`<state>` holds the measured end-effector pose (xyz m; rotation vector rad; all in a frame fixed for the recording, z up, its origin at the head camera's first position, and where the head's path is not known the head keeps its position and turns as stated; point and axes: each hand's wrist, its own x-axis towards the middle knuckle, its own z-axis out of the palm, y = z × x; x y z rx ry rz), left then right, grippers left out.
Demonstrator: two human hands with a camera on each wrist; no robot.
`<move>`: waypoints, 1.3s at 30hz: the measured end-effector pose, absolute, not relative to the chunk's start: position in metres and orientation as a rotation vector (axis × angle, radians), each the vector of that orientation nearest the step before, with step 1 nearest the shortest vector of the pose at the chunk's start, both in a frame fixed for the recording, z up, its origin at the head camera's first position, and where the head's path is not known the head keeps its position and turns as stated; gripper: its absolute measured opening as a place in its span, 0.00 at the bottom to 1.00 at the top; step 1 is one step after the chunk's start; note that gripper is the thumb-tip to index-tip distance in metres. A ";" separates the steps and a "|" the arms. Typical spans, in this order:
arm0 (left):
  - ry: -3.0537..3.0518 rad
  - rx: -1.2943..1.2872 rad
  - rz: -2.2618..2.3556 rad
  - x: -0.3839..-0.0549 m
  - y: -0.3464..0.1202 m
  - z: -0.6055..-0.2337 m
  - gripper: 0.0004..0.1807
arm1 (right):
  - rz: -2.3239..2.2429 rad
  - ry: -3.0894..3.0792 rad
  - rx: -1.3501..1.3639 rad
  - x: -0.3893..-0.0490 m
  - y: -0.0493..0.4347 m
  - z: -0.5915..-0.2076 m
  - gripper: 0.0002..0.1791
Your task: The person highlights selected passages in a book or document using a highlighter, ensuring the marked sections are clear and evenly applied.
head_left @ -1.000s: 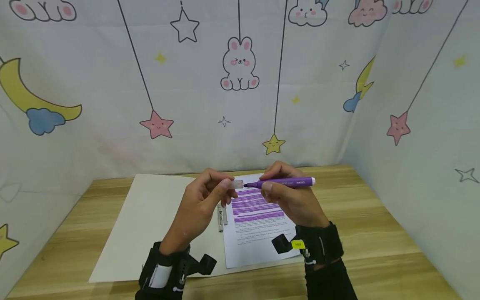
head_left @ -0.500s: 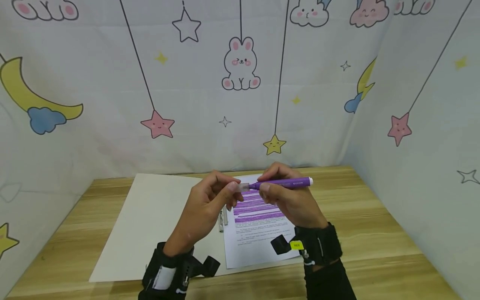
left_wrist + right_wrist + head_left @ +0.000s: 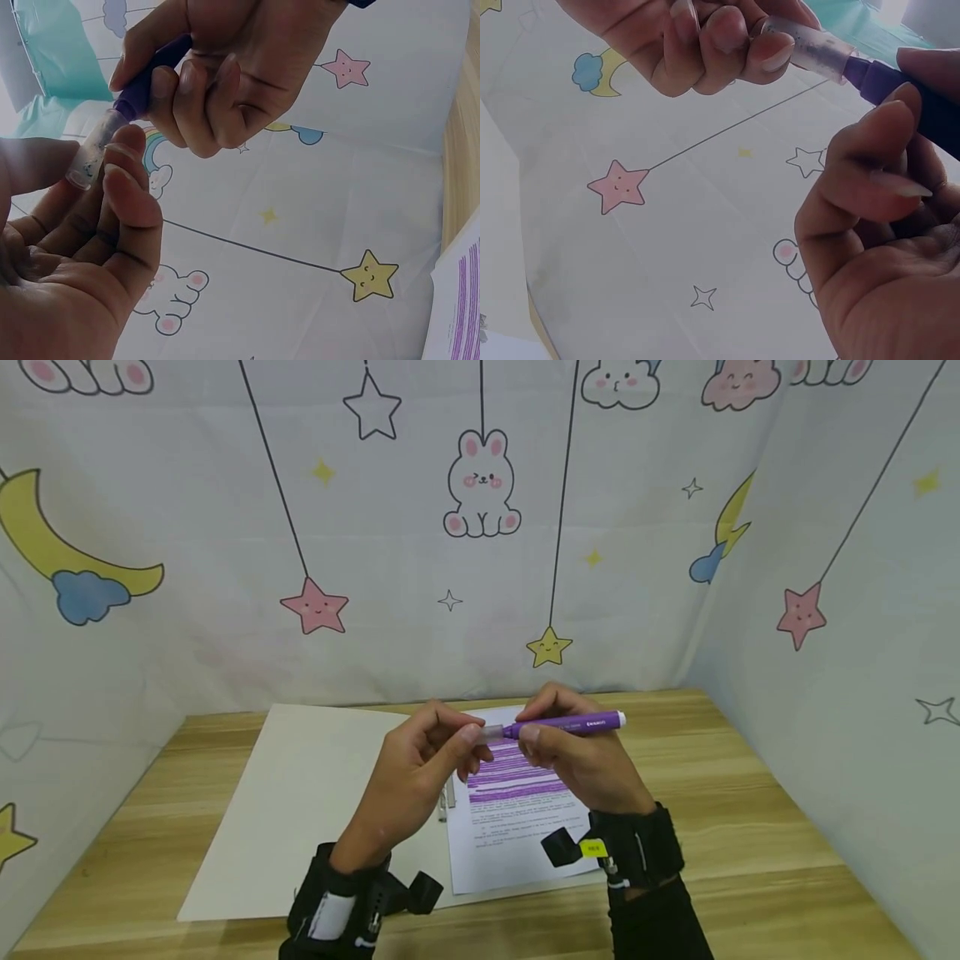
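My right hand (image 3: 588,760) pinches a purple marker (image 3: 577,724) by its barrel, white end pointing right. Between the thumb and fingertips of my left hand (image 3: 416,772) is a clear, frosted marker cap (image 3: 94,154). The cap sits over the marker's tip, in line with the barrel; in the right wrist view the cap (image 3: 810,51) meets the purple neck. Both hands are raised above a white printed sheet (image 3: 517,860), whose upper lines carry purple strokes. Part of the sheet's top is hidden behind the hands.
The sheet lies on the right part of a large off-white board (image 3: 292,810) with a metal clip (image 3: 447,797) at the sheet's left edge. Board and sheet rest on a wood-grain table (image 3: 720,827). A white printed curtain (image 3: 390,652) stands behind the table.
A second ago the cap was just apart from the marker's dark tip. Hands and marker came together, and the cap now covers the tip.
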<state>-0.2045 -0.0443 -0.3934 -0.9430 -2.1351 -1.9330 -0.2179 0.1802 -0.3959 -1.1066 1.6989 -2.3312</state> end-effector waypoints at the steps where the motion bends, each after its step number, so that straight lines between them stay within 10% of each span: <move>1: -2.137 -0.941 -1.934 -0.204 -0.044 -0.393 0.08 | -2.332 1.694 -1.107 -0.218 0.180 -0.396 0.09; 39: -2.162 -0.985 -1.886 -0.203 -0.044 -0.390 0.07 | -2.324 1.664 -1.125 -0.219 0.177 -0.397 0.04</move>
